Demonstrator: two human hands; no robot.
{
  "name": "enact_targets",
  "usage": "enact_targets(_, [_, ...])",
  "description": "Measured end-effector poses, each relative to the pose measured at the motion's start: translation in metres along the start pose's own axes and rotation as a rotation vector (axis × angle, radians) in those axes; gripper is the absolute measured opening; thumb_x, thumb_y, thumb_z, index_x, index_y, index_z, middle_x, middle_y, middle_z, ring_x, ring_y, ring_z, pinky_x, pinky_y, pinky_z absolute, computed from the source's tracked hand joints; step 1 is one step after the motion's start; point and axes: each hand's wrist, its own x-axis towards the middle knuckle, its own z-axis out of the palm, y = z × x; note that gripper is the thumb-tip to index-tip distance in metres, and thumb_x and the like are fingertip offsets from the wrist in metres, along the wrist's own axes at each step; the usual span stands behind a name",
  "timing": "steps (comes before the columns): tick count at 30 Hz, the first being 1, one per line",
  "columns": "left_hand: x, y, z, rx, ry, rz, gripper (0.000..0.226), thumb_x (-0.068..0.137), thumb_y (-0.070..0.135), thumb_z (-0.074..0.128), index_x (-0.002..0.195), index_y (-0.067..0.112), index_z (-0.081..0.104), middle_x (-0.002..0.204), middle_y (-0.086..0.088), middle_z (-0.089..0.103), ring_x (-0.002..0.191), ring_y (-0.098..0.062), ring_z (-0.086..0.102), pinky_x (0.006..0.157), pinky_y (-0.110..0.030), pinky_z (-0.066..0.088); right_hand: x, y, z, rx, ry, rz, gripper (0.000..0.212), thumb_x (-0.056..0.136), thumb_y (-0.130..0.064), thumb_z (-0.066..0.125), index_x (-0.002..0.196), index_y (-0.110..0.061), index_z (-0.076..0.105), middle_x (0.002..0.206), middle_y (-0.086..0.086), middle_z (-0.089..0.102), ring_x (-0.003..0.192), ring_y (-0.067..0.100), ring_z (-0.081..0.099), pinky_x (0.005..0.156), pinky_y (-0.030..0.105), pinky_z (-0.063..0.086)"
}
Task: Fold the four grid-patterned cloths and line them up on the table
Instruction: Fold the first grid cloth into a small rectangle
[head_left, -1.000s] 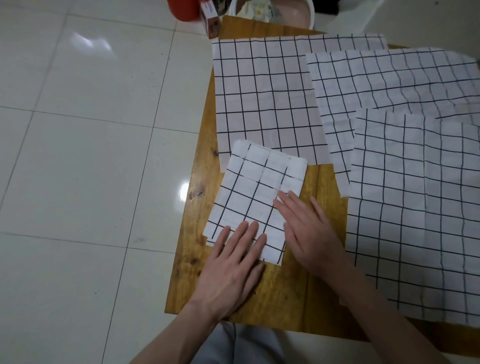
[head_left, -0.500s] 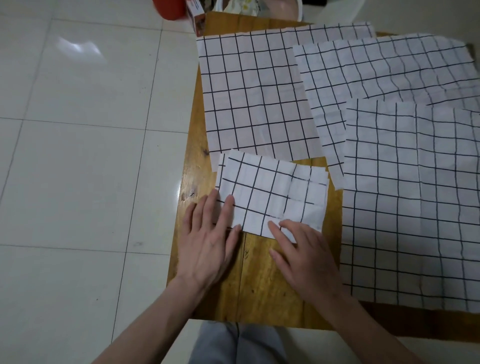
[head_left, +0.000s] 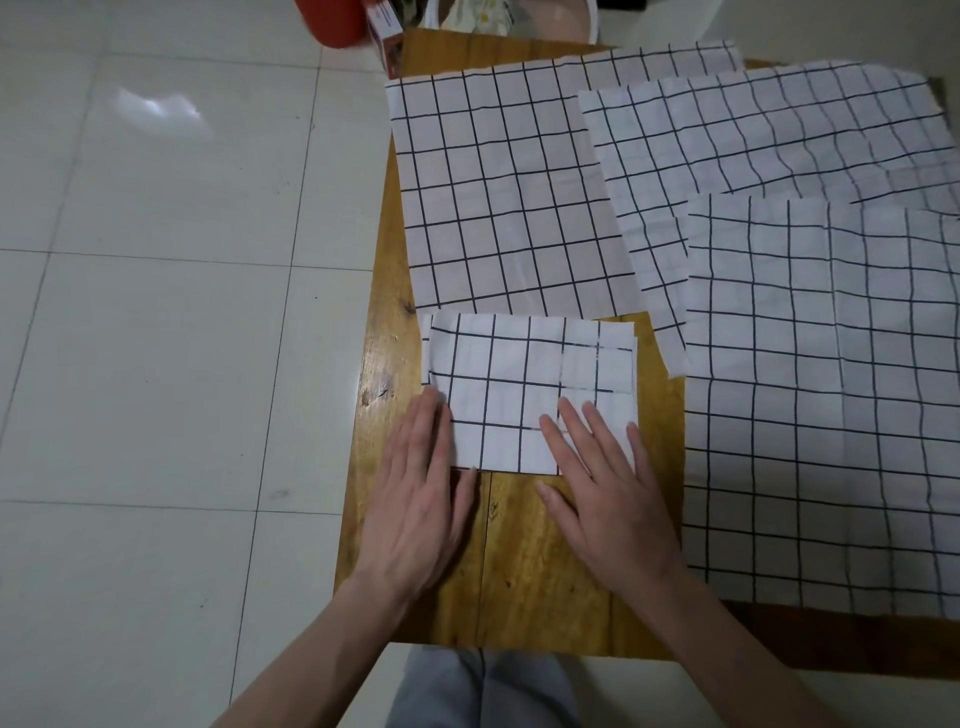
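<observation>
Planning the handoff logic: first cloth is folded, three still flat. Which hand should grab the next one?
Right, probably. The right hand rests on the folded cloth nearest the flat cloths: near-right cloth lies just beside it. The left hand sits at the table's left edge, farther away.

A home, by the look of it: glossy white floor tiles (head_left: 156, 364), a low wooden table (head_left: 545, 545), and household clutter behind it, a red container (head_left: 332, 21), a small box (head_left: 387, 31) and a basin (head_left: 545, 21).
</observation>
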Motion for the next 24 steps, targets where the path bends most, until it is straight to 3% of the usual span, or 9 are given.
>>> enact_targets(4, [0.0, 0.005, -0.002, 0.068, 0.039, 0.015, 0.069, 0.111, 0.04, 0.032, 0.167, 0.004, 0.015, 0.176, -0.015, 0.008, 0.164, -0.028, 0.006, 0.13, -0.052, 0.015, 0.004, -0.012, -0.013, 0.025, 0.059, -0.022, 0.06, 0.111, -0.045, 0.028, 0.163, -0.016, 0.028, 0.171, 0.004, 0.023, 0.16, 0.022, 0.017, 0.126, 0.052, 0.023])
enact_targets(7, [0.001, 0.014, -0.001, 0.021, 0.023, 0.1, 0.066, 0.111, 0.034, 0.032, 0.168, 0.006, 0.013, 0.176, -0.012, 0.009, 0.164, -0.025, 0.008, 0.131, -0.048, 0.015, 0.009, -0.031, -0.016, 0.058, 0.021, -0.063, 0.059, 0.112, -0.042, 0.022, 0.165, -0.016, 0.021, 0.173, 0.003, 0.018, 0.16, 0.02, 0.013, 0.127, 0.049, 0.024])
enact_targets(12, [-0.011, 0.014, 0.006, 0.059, -0.066, 0.118, 0.065, 0.111, 0.034, 0.028, 0.167, 0.005, 0.015, 0.176, -0.013, 0.011, 0.163, -0.024, 0.01, 0.128, -0.047, 0.023, 0.013, -0.046, -0.003, 0.047, -0.086, -0.144, 0.061, 0.113, -0.046, 0.018, 0.167, -0.02, 0.008, 0.175, -0.002, 0.003, 0.161, 0.015, 0.0, 0.129, 0.048, 0.02])
enact_targets(18, [-0.028, 0.01, 0.006, 0.118, -0.105, 0.072, 0.069, 0.11, 0.04, 0.028, 0.168, 0.006, 0.011, 0.177, -0.014, 0.006, 0.164, -0.028, 0.007, 0.128, -0.049, 0.019, 0.017, -0.04, 0.004, 0.025, -0.149, -0.171, 0.074, 0.108, -0.063, 0.019, 0.167, -0.019, 0.006, 0.175, 0.0, 0.0, 0.161, 0.015, -0.003, 0.128, 0.048, 0.008])
enact_targets(24, [-0.031, 0.009, 0.005, 0.135, -0.153, 0.058, 0.075, 0.111, 0.053, 0.026, 0.167, 0.006, 0.011, 0.176, -0.017, 0.003, 0.164, -0.03, 0.004, 0.128, -0.048, 0.018, 0.018, -0.031, 0.001, 0.045, -0.159, -0.193, 0.074, 0.108, -0.065, 0.019, 0.167, -0.023, 0.003, 0.175, -0.002, -0.002, 0.161, 0.015, -0.005, 0.128, 0.045, 0.007])
